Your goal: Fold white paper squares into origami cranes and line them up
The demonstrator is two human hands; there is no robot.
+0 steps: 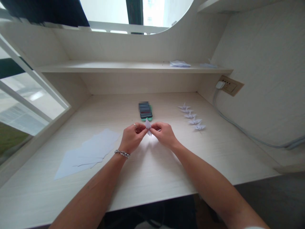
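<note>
Pale wood-look desk (166,178) in a nook; shelf (107,66) across the back, beyond the fingers. Round-edged mirror or glass pane (157,12) above it, cut off at top.

Left hand (133,136) and right hand (164,133): thumb and index tips of each pinched closed on one small white folded paper (148,123), between them over the desk. Its lower middle is covered by the tips, so fold detail there is hard to read. Remaining fingers curled, partly hidden.

Phone (145,111) just beyond the fingertips, green edge showing around it; screen blocked out by pixelation, text unreadable. Five folded paper birds (190,116) in a slanting row, right of the fingers and farther out. White sheets (90,149) overlapping, left of the fingers and nearer. Far right: plug (220,85) in wall socket (231,86), cable (238,125) running out of frame. Socket markings too small to read.
</note>
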